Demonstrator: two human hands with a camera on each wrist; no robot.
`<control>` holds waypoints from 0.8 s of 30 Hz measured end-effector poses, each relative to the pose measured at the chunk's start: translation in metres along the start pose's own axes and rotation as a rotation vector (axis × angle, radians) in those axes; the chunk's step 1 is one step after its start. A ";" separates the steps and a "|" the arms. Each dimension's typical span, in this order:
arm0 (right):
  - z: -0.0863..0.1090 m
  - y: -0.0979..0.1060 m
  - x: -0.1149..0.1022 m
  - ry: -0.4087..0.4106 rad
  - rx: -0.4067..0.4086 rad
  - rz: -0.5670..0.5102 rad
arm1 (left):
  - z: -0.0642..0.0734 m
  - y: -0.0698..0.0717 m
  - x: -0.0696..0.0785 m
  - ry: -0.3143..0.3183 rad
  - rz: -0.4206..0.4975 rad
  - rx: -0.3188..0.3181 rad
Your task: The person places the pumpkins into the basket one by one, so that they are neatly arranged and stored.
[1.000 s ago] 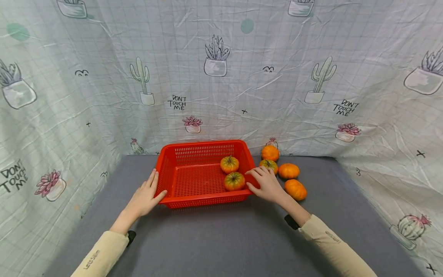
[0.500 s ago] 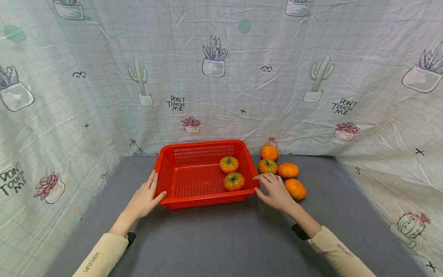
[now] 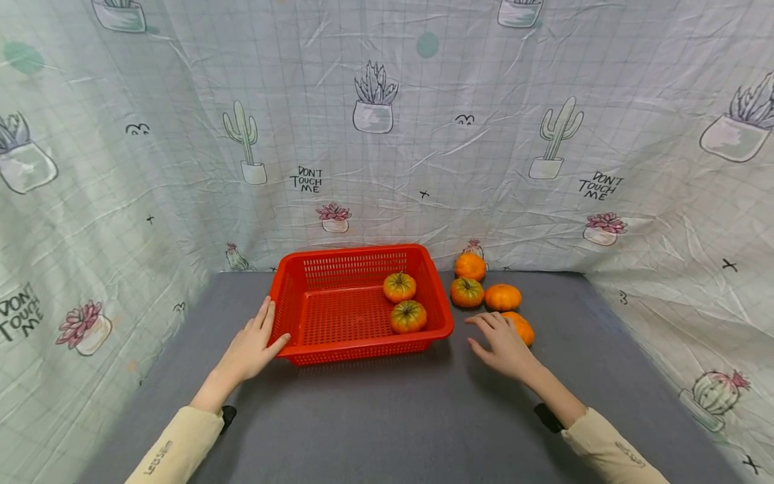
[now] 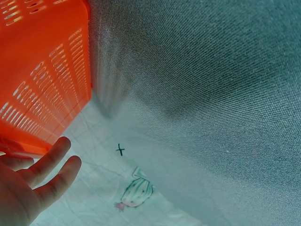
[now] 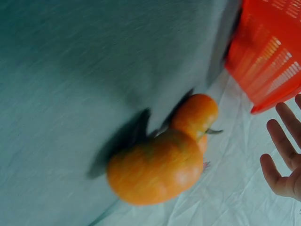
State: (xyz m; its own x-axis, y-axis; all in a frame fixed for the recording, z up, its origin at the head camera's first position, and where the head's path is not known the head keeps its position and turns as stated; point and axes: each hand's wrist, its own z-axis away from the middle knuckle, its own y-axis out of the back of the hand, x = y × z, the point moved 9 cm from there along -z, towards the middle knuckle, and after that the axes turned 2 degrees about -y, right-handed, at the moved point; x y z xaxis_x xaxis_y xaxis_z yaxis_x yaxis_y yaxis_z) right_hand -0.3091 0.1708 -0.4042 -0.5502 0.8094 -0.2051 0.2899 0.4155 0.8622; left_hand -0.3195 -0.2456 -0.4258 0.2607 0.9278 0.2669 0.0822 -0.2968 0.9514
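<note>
Two mini pumpkins [image 3: 408, 317] in a red basket [image 3: 363, 349], straight-fingered left hand [image 3: 250, 344] touching its eight-o'clock corner, empty, loose-fingered right hand [image 3: 505, 346] beside four orange pumpkins [image 3: 502, 298] at three o'clock

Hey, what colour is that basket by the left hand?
The basket is bright red, rim and mesh alike; the head view shows it best.

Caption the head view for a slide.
Left hand at a red basket holding two pumpkins; right hand, empty, near four more pumpkins on the gray table.
</note>
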 end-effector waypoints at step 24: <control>0.024 0.000 0.047 0.097 -0.132 0.367 | 0.000 0.002 0.001 -0.018 -0.001 0.012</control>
State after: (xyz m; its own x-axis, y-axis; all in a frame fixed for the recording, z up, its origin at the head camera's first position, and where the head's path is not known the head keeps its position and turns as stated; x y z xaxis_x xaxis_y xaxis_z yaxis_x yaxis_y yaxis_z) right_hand -0.3166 0.2189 -0.4248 -0.5018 0.8487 0.1669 0.3811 0.0437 0.9235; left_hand -0.3190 -0.2452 -0.4232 0.2777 0.9240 0.2627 0.0942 -0.2984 0.9498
